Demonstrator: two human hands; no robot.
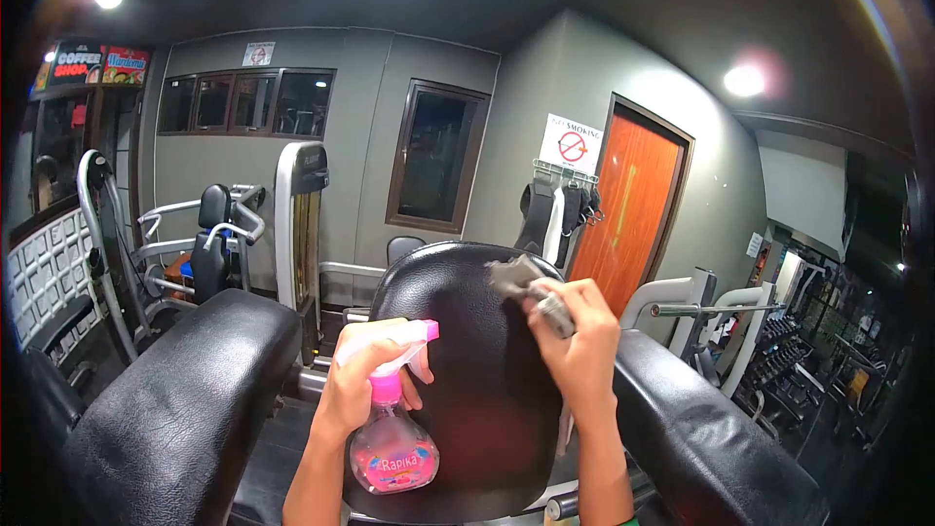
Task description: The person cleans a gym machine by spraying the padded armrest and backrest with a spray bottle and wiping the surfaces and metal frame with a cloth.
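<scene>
Grey cloth clenched in right hand, pressed on backrest.

A gym, indoors under ceiling lights.
Weight machines stand at left of the frame, black padded seats fill the lower middle, dumbbell racks line the right, and a no-smoking sign hangs beside an orange door.

One spray bottle, one cloth, three black pads (gym machine), two hands.
</scene>
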